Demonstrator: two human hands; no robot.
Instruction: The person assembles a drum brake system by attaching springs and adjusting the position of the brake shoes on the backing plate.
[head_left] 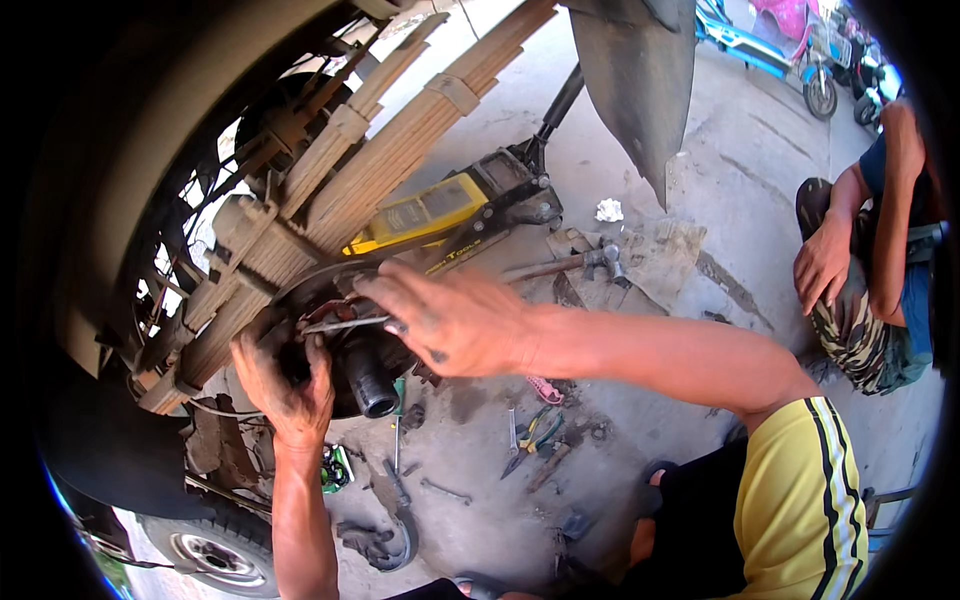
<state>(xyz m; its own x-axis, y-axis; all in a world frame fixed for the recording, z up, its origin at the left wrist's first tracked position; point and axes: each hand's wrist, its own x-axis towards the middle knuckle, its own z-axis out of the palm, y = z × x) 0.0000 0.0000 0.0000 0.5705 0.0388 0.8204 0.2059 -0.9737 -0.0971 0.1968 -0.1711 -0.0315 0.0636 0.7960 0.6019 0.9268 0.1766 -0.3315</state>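
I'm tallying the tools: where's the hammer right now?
In the head view, right of centre, the hammer lies just above the right forearm, below and right of the yellow jack.

thin metal tool with one end hidden by right hand, co-worker cut off at right

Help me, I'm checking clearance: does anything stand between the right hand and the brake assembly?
Nothing visible does: the right hand is at the brake assembly, holding a thin metal tool near the left hand.
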